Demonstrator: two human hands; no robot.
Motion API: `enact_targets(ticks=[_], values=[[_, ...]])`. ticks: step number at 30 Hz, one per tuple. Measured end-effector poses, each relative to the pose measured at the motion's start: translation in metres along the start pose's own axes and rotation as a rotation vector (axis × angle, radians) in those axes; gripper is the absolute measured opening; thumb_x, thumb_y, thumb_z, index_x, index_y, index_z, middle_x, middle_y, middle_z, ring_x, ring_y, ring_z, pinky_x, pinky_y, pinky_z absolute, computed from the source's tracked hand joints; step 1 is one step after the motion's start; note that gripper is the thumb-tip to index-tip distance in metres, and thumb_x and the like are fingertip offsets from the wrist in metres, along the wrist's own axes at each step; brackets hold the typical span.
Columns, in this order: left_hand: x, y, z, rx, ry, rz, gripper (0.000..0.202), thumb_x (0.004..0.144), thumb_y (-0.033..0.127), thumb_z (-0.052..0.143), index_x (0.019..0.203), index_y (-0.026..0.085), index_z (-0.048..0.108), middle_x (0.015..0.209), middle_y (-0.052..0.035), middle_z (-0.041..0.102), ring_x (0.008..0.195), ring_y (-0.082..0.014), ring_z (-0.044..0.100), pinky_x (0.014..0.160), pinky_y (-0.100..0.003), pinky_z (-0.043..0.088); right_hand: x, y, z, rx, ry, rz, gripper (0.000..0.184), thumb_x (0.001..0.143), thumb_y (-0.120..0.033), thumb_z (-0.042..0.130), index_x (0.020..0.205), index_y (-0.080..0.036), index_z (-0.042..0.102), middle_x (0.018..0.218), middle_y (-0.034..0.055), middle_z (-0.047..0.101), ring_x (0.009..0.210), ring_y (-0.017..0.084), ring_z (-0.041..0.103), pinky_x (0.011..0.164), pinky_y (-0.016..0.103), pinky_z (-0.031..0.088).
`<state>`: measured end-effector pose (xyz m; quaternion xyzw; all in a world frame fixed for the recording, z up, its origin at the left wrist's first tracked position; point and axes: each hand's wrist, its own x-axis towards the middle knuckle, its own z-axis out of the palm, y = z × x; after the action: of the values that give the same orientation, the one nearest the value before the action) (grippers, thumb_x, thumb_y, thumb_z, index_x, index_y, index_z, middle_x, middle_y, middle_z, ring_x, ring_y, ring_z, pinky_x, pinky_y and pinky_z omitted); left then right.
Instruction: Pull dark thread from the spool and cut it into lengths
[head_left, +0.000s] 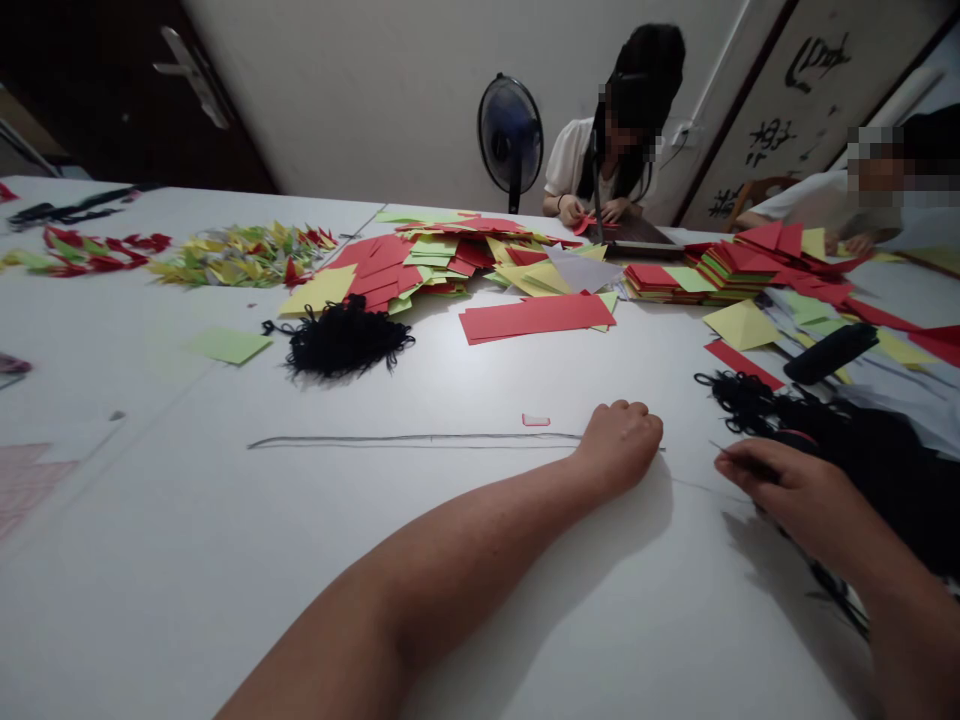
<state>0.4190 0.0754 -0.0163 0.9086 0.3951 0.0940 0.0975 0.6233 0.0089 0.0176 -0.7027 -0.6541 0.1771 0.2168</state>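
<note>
Black thread (420,438), one long thin strand, lies straight across the white surface (225,590), passing under my left hand (619,445), which is clenched into a fist on it. My right hand (787,483) is just beside, its fingers pinched closed on a thin strand of the thread. Near that hand: one tangled black thread heap (742,402), merging into a larger dark mass at the right edge; one black cylinder (831,352) resting on papers. Above the strand: one small red-edged paper scrap (535,420). Farther up: a second black thread heap (345,338); one yellow-green paper square (229,346); flat red paper strips (536,316); a loose pile of red and yellow-green paper (442,255); stacked folded paper (720,275). Far left: a row of small folded paper pieces (244,255). Across the surface: a seated person (574,160), hands on a red paper piece (587,224); a second person (817,200) at the right; one black electric fan (510,135).
</note>
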Motion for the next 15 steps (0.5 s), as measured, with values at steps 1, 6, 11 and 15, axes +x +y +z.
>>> enact_targets(ticks=[1, 6, 11, 15], values=[[-0.001, 0.000, -0.001, 0.000, 0.003, 0.000, 0.016, 0.097, 0.016, 0.048, 0.104, 0.016, 0.063, 0.104, -0.0099, 0.066, 0.101, -0.0226, 0.060, 0.078, -0.032, 0.046, 0.000, 0.002, 0.001, 0.000, -0.023, -0.037, 0.036, 0.076, -0.061, 0.060, 0.078, -0.027, 0.072, 0.086, 0.0063, 0.073, 0.080, 0.026, 0.067, 0.074, 0.039, 0.052], [-0.007, 0.006, -0.010, -0.019, 0.055, -0.001, 0.021, 0.101, 0.027, 0.049, 0.115, 0.017, 0.061, 0.113, -0.0094, 0.064, 0.104, -0.0231, 0.059, 0.078, -0.034, 0.046, 0.000, 0.009, -0.006, -0.149, 0.145, 0.068, 0.034, 0.085, -0.048, 0.052, 0.099, -0.028, 0.075, 0.114, 0.0090, 0.072, 0.087, 0.026, 0.068, 0.074, 0.038, 0.052], [-0.010, 0.017, -0.014, -0.001, 0.035, 0.189, 0.020, 0.099, 0.034, 0.056, 0.111, 0.021, 0.064, 0.118, -0.0078, 0.063, 0.107, -0.0224, 0.056, 0.079, -0.035, 0.042, 0.001, 0.006, -0.023, -0.409, 0.259, 0.168, 0.040, 0.089, -0.041, 0.040, 0.100, -0.024, 0.075, 0.116, 0.0158, 0.070, 0.095, 0.031, 0.067, 0.076, 0.042, 0.048], [-0.010, 0.025, -0.009, 0.045, -0.023, 0.231, 0.016, 0.098, 0.026, 0.054, 0.105, 0.018, 0.066, 0.114, -0.0106, 0.061, 0.105, -0.0237, 0.054, 0.076, -0.035, 0.038, 0.006, 0.001, -0.027, -0.428, 0.189, 0.404, 0.045, 0.084, -0.059, 0.051, 0.101, -0.025, 0.076, 0.091, 0.0188, 0.071, 0.067, 0.031, 0.063, 0.058, 0.043, 0.043]])
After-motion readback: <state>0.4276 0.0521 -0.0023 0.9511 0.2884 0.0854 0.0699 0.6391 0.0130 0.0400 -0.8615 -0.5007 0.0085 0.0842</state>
